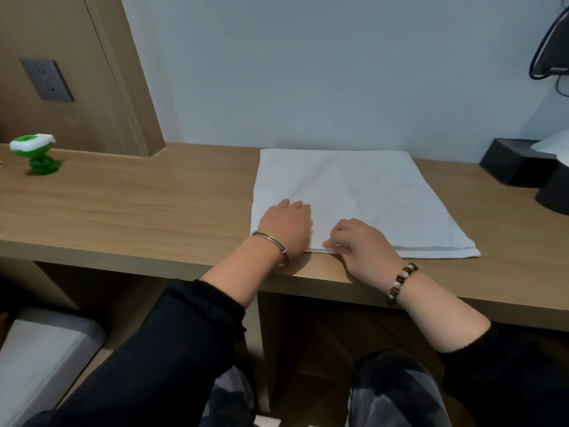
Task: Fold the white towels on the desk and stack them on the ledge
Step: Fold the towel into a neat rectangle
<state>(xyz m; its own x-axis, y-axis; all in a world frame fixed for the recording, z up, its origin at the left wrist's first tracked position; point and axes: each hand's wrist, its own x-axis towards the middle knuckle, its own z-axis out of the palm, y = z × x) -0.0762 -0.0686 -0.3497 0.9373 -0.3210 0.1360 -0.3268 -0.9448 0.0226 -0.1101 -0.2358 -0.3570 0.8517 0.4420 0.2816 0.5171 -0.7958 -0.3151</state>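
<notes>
White towel [369,195]: one, folded flat into a rough rectangle with a diagonal crease across its top layer. It lies on the right half of the worktop [154,204], its far edge near the wall and its near edge just short of the worktop's front edge. The layered hem shows along the near side.

Left hand [284,224]: palm down on the towel's near-left corner, fingers laid on the cloth and gripping nothing. Silver bangle [271,243] on the wrist.

Right hand [360,245]: at the towel's near edge, just beside the left hand, fingers curled, thumb and forefinger pinching the hem. Bead bracelet [401,282] on the wrist.

Sleeves: black, pushed up on both forearms.

Green and white object [32,154]: small, upright, at the worktop's far left, well apart from the towel.

Black box [517,161]: at the worktop's far right corner, with a white sheet showing at its top.

Wall socket [46,79]: grey, on the wooden panel above the worktop's left end.

Grey cushion [40,359]: below the worktop, lower left.
</notes>
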